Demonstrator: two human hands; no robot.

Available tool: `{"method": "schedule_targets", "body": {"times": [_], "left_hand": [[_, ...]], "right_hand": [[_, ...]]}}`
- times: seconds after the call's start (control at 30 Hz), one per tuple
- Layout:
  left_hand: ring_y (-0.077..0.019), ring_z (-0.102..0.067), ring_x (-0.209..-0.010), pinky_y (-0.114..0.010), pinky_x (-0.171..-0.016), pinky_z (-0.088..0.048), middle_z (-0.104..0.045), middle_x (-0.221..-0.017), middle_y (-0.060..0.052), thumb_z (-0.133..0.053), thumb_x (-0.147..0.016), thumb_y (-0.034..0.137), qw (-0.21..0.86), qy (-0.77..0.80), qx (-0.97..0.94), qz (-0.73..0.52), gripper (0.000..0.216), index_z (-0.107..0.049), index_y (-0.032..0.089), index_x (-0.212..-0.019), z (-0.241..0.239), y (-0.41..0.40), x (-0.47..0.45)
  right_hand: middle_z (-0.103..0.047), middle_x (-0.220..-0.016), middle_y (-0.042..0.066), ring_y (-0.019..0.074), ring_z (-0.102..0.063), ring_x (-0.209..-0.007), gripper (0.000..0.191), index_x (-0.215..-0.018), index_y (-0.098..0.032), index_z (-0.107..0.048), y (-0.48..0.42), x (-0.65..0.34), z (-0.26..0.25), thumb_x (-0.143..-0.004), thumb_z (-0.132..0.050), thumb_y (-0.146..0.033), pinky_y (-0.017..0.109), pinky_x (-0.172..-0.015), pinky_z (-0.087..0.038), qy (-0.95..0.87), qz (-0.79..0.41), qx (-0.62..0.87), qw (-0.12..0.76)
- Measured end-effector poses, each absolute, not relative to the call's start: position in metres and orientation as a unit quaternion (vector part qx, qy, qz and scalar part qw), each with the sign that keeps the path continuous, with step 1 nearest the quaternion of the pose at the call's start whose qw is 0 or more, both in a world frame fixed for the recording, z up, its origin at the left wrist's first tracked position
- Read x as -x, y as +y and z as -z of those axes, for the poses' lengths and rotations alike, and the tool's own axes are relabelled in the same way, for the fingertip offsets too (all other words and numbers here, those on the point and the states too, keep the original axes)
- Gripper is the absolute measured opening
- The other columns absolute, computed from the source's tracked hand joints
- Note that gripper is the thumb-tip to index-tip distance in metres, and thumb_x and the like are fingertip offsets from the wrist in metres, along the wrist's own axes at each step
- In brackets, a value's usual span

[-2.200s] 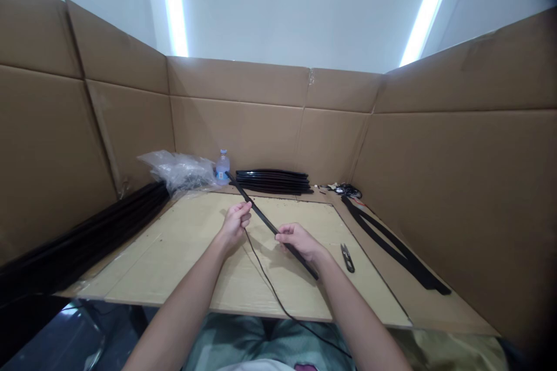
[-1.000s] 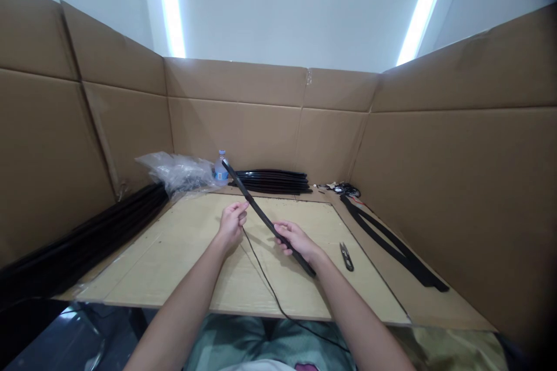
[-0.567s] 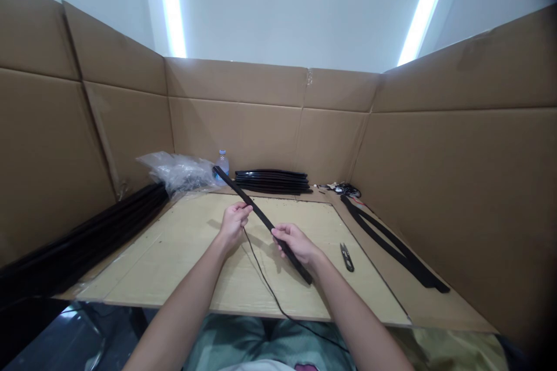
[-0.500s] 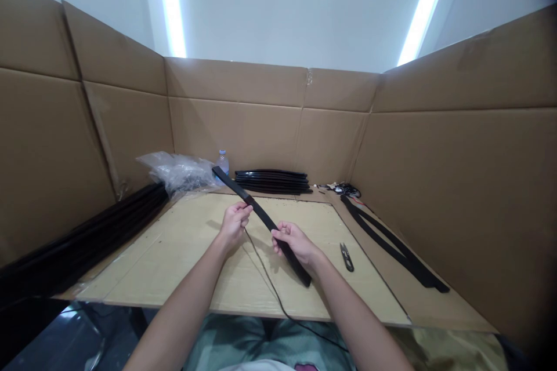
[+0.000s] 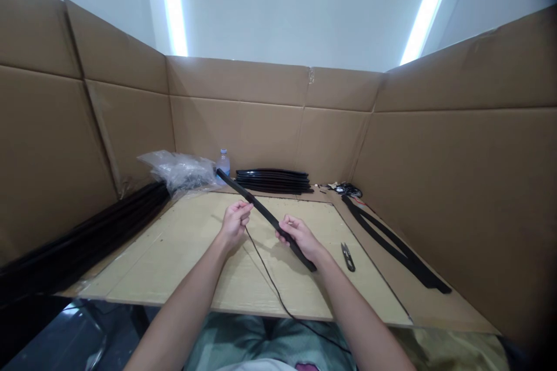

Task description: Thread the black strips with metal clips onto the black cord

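A long, narrow black strip (image 5: 265, 213) is held slantwise above the board, its far end pointing up and left. My right hand (image 5: 298, 236) is closed round its lower half, thumb on top. My left hand (image 5: 236, 220) pinches at the strip near its middle, by a slightly darker band. From under the left fingers a thin black cord (image 5: 272, 284) hangs, running down over the board's front edge towards my lap. How the cord meets the strip is hidden by the fingers. Thread snips (image 5: 347, 257) lie on the board, right of my right hand.
Black strips are stacked (image 5: 272, 181) at the back, beside a water bottle (image 5: 223, 163) and a clear plastic bag (image 5: 178, 171). A long black bundle (image 5: 96, 232) lies left. More black strips (image 5: 391, 243) and a small tangle (image 5: 346, 189) lie right. Cardboard walls (image 5: 235, 122) enclose the table.
The black strip has turned about its length, showing a narrower face, and its lower end has risen slightly. My right hand has shifted a little up and right; my left hand has barely moved.
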State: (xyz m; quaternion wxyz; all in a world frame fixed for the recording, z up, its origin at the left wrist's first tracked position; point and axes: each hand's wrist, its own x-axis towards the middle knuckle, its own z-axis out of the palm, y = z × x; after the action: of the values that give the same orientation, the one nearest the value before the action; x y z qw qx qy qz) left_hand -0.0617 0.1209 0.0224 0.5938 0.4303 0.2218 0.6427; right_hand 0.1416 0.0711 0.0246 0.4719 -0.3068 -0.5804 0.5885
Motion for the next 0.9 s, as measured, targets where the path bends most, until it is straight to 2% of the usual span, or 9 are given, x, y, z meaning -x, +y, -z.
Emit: {"method": "schedule_targets", "body": {"times": [0.13, 0.2, 0.3, 0.43, 0.5, 0.57, 0.73, 0.8, 0.9], "left_hand": [[0.0003, -0.022, -0.039, -0.017, -0.037, -0.012, -0.042, -0.057, 0.008, -0.079, -0.055, 0.016, 0.594, 0.21, -0.441, -0.639, 0.037, -0.058, 0.013, -0.086, -0.025, 0.119, 0.061], [0.0001, -0.023, -0.04, -0.017, -0.037, -0.013, -0.044, -0.059, 0.007, -0.079, -0.056, 0.019, 0.595, 0.205, -0.435, -0.644, 0.036, -0.059, 0.012, -0.086, -0.026, 0.118, 0.06], [0.0, -0.023, -0.04, -0.018, -0.037, -0.012, -0.044, -0.059, 0.006, -0.079, -0.057, 0.02, 0.592, 0.213, -0.443, -0.639, 0.033, -0.06, 0.011, -0.083, -0.026, 0.117, 0.059], [0.0002, -0.022, -0.04, -0.018, -0.037, -0.011, -0.046, -0.06, 0.005, -0.079, -0.058, 0.022, 0.596, 0.22, -0.456, -0.624, 0.035, -0.062, 0.01, -0.086, -0.026, 0.116, 0.059], [0.0003, -0.022, -0.04, -0.018, -0.037, -0.012, -0.046, -0.061, 0.005, -0.08, -0.056, 0.021, 0.605, 0.215, -0.458, -0.615, 0.037, -0.062, 0.01, -0.087, -0.024, 0.117, 0.06], [0.0003, -0.022, -0.04, -0.017, -0.038, -0.011, -0.044, -0.06, 0.006, -0.08, -0.057, 0.021, 0.613, 0.207, -0.461, -0.607, 0.038, -0.062, 0.01, -0.088, -0.023, 0.118, 0.061], [0.0001, -0.017, -0.039, -0.017, -0.037, -0.011, -0.037, -0.053, 0.009, -0.079, -0.059, 0.023, 0.621, 0.191, -0.458, -0.606, 0.037, -0.061, 0.01, -0.089, -0.025, 0.119, 0.068], [0.0002, -0.017, -0.039, -0.016, -0.037, -0.011, -0.037, -0.053, 0.009, -0.079, -0.059, 0.024, 0.619, 0.191, -0.458, -0.609, 0.036, -0.061, 0.01, -0.088, -0.026, 0.119, 0.069], [0.0001, -0.021, -0.039, -0.016, -0.037, -0.012, -0.039, -0.054, 0.007, -0.079, -0.06, 0.023, 0.616, 0.201, -0.457, -0.609, 0.034, -0.061, 0.01, -0.085, -0.027, 0.12, 0.07]], "right_hand": [[-0.063, -0.068, 0.001, 0.0101, -0.05, -0.054, 0.032, -0.088, -0.017, -0.058, 0.072, -0.145, -0.025, -0.073, -0.069, -0.042, 0.022, -0.05, -0.036, -0.601, -0.546, 0.332, 0.48], [-0.063, -0.07, 0.001, 0.0103, -0.051, -0.056, 0.039, -0.098, -0.015, -0.061, 0.074, -0.146, -0.024, -0.07, -0.072, -0.04, 0.023, -0.053, -0.038, -0.61, -0.531, 0.35, 0.473], [-0.061, -0.073, 0.0, 0.0111, -0.053, -0.062, 0.045, -0.102, -0.014, -0.064, 0.078, -0.147, -0.022, -0.064, -0.077, -0.036, 0.024, -0.059, -0.04, -0.63, -0.504, 0.369, 0.461], [-0.057, -0.068, -0.003, 0.0096, -0.049, -0.06, 0.041, -0.095, -0.014, -0.067, 0.079, -0.148, -0.022, -0.061, -0.079, -0.034, 0.023, -0.057, -0.037, -0.659, -0.472, 0.385, 0.441], [-0.054, -0.061, -0.004, 0.0077, -0.045, -0.053, 0.032, -0.08, -0.013, -0.066, 0.075, -0.15, -0.023, -0.064, -0.076, -0.038, 0.021, -0.051, -0.033, -0.678, -0.481, 0.388, 0.398], [-0.054, -0.057, -0.004, 0.0069, -0.044, -0.048, 0.03, -0.072, -0.012, -0.062, 0.069, -0.153, -0.025, -0.068, -0.073, -0.04, 0.021, -0.046, -0.033, -0.69, -0.52, 0.373, 0.339], [-0.065, -0.063, 0.002, 0.0125, -0.059, -0.049, 0.038, -0.088, -0.014, -0.055, 0.06, -0.159, -0.028, -0.068, -0.073, -0.04, 0.023, -0.046, -0.046, -0.67, -0.626, 0.307, 0.253], [-0.065, -0.061, 0.002, 0.012, -0.058, -0.045, 0.039, -0.085, -0.014, -0.052, 0.061, -0.161, -0.029, -0.068, -0.073, -0.042, 0.02, -0.041, -0.044, -0.67, -0.628, 0.31, 0.245], [-0.061, -0.056, -0.003, 0.0066, -0.049, -0.037, 0.036, -0.08, -0.016, -0.048, 0.064, -0.162, -0.03, -0.07, -0.072, -0.041, 0.016, -0.034, -0.035, -0.674, -0.615, 0.316, 0.259]]}}
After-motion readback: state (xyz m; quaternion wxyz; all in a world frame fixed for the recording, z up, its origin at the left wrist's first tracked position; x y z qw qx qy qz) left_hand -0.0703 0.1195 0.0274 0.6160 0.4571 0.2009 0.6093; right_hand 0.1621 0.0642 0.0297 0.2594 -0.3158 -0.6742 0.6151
